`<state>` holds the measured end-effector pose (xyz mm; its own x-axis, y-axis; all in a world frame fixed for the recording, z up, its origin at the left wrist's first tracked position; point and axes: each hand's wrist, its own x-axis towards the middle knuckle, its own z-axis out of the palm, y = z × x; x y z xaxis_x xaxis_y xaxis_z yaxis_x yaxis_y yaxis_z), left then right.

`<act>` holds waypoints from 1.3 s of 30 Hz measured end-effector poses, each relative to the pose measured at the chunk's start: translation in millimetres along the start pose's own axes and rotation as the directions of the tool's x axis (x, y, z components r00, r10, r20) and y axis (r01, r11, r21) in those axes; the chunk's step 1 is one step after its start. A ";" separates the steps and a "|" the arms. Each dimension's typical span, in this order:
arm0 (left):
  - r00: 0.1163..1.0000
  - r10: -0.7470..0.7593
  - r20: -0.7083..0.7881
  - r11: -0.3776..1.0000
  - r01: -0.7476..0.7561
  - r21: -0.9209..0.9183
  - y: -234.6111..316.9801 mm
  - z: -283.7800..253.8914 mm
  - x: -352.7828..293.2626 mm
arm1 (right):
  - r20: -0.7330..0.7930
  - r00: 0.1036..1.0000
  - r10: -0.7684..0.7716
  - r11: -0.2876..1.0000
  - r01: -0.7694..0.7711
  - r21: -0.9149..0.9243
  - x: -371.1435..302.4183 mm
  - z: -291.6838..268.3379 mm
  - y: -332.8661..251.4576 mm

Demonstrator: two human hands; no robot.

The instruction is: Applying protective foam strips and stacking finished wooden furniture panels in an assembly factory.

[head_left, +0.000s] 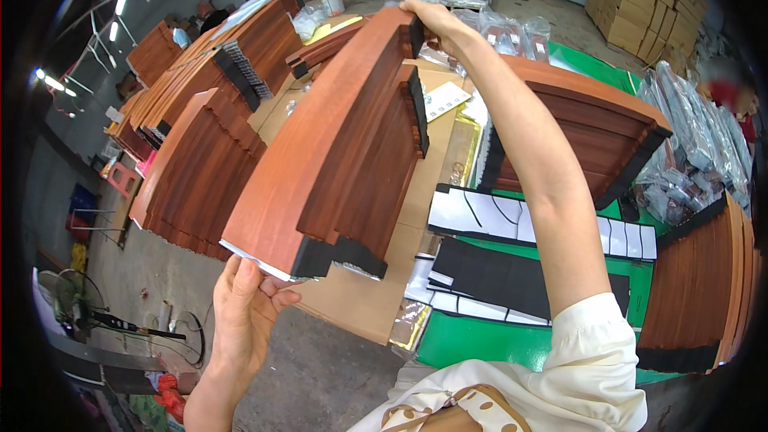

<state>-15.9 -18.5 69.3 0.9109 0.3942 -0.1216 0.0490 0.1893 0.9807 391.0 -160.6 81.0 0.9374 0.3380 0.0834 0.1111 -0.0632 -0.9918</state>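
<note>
Between my hands is a long reddish-brown wood-grain profile (300, 144), tilted with its far end higher and to the right. Black foam pieces cap its stepped ends, and a pale strip shows along the near lower edge. My left hand (244, 304) supports the near end from below, fingers curled at that edge. At the far end, my right hand (436, 24) grips the top corner, arm stretched forward; some of its fingers are hidden behind the profile. Below my right forearm lie white strips (480, 214) with black edging and black foam sheets (496, 276).
Similar brown profiles (196, 172) stand stacked at left, with more (692, 288) at right. Cardboard (352, 296) and a green surface (480, 342) cover the table. Plastic-wrapped bundles (680, 128) lie at right, near a blurred person (732, 96). Cartons (640, 0) are piled behind.
</note>
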 end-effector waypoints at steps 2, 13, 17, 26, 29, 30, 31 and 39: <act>0.999 -0.046 0.018 0.999 0.046 0.013 4.4 1.6 10.0 | -0.016 1.000 0.008 1.000 -0.008 -0.004 6.0 6.9 13.4; 0.975 -0.210 0.067 0.977 0.208 0.047 3.7 -17.7 47.8 | -0.009 0.996 0.084 0.986 -0.084 -0.142 41.2 22.3 54.4; 0.963 -0.261 0.073 0.964 0.256 0.076 -1.5 -22.1 51.5 | -0.003 0.994 0.108 0.980 -0.107 -0.168 37.1 19.5 56.0; 0.940 -0.317 0.129 0.946 0.304 0.109 -1.7 -28.6 44.6 | -0.046 0.997 0.066 0.962 -0.076 -0.262 35.1 24.7 59.6; 0.944 -0.289 0.161 0.956 0.277 0.093 -2.6 -31.5 51.5 | -0.014 0.999 0.029 0.971 -0.031 -0.238 31.0 19.0 52.4; 0.949 -0.283 0.141 0.957 0.271 0.098 -1.4 -31.8 50.4 | -0.024 0.999 -0.031 0.970 0.024 -0.240 27.1 23.6 56.4; 0.947 -0.293 0.135 0.955 0.281 0.097 -1.4 -33.4 52.0 | -0.043 0.994 -0.102 0.966 0.089 -0.244 26.4 24.3 57.4; 0.972 -0.188 0.141 0.976 0.168 0.138 0.5 -49.8 56.1 | -0.062 0.996 0.070 0.960 -0.084 -0.266 49.6 26.7 66.0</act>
<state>14.8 48.5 55.4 0.9341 0.2208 -0.2806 0.2578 0.1267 0.9579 436.1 -123.0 17.2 0.9615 0.2742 0.0197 0.1157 -0.3385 -0.9338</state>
